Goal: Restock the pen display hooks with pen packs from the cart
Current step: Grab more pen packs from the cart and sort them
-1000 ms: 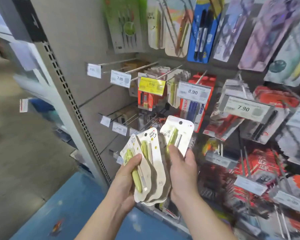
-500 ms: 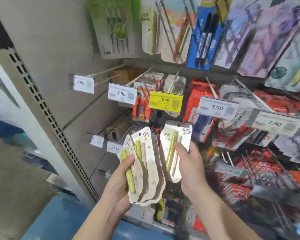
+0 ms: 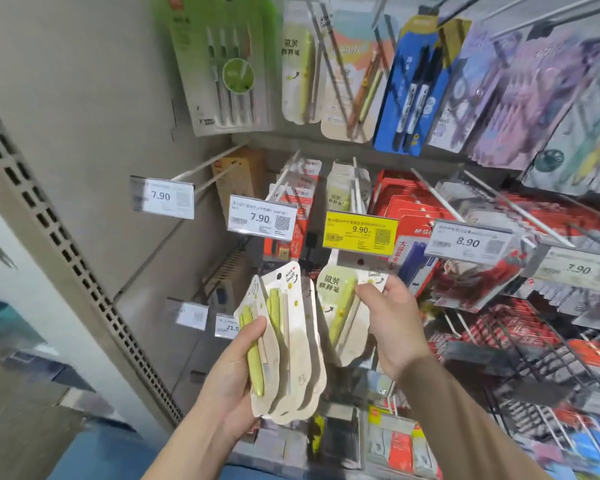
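One cream cardboard pen pack with a green pen (image 3: 340,313), pinched by the right hand (image 3: 392,323), has risen to just under the yellow 9.90 price tag (image 3: 360,233), nearing its hook, while the left hand (image 3: 236,372) grips the fanned spare packs (image 3: 291,348).

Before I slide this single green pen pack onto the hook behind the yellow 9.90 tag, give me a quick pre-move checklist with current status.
1. Single pack pinched by right hand: ok.
2. Hang hole at the pack's top visible and free: cannot tell, it sits behind the yellow 9.90 tag.
3. Hole lined up with the hook tip: cannot tell, the tip is hidden by the tag.
4. Matching product on that hook: ok, a similar cream and green pack hangs behind the tag.
5. Spare packs secure in left hand: ok, fanned but gripped.
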The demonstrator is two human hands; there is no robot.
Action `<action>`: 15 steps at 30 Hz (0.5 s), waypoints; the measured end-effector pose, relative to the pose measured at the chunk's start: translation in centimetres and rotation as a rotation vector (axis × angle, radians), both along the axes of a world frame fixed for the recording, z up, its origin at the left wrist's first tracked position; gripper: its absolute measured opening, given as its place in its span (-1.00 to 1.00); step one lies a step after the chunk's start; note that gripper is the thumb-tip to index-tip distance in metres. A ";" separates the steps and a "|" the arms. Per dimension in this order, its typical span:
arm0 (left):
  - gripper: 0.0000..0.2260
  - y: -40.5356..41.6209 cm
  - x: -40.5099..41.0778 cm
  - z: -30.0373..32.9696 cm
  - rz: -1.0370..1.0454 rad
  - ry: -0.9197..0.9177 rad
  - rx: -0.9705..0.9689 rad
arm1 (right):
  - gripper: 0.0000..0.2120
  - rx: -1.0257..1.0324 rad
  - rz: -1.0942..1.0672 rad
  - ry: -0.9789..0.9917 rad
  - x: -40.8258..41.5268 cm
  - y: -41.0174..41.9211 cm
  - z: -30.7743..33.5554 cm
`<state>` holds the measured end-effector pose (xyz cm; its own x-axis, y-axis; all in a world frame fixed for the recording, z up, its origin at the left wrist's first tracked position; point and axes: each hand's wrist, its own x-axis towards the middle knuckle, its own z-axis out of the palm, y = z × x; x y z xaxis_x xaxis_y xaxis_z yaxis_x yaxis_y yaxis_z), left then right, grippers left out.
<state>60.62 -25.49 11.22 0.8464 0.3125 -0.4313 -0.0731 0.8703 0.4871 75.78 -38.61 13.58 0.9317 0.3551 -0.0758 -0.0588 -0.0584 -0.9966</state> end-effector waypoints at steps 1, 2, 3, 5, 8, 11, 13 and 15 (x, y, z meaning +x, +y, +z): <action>-0.68 0.1 0.0 0.1 0.008 0.000 0.004 | -0.84 0.006 0.002 0.002 0.3 0.2 0.1; -0.67 0.2 0.1 0.2 0.012 -0.002 0.008 | -0.81 0.018 -0.002 0.002 0.4 0.3 0.3; -0.65 0.3 0.0 0.2 0.016 -0.004 0.012 | -0.79 0.035 -0.003 -0.001 0.5 0.5 0.6; -0.61 0.5 0.0 0.3 0.029 -0.006 0.039 | -0.81 0.059 0.007 -0.046 0.8 0.7 1.0; -0.57 0.9 0.1 0.3 0.034 -0.003 0.072 | -0.82 0.101 0.051 -0.133 0.7 0.8 1.8; -0.53 1.1 0.0 0.2 0.033 -0.004 0.069 | -0.78 0.130 0.076 -0.204 0.8 1.0 2.0; -0.30 1.2 -0.2 0.0 0.029 -0.010 0.058 | -0.77 0.178 0.071 -0.229 1.0 1.4 2.4; -0.21 1.3 -0.2 -0.1 0.010 -0.032 0.041 | -0.80 0.220 0.067 -0.245 1.2 1.7 3.0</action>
<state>60.38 -24.20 11.16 0.8566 0.3375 -0.3903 -0.0977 0.8488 0.5196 76.97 -36.90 16.59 0.8870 0.3989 0.2325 0.1805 0.1638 -0.9698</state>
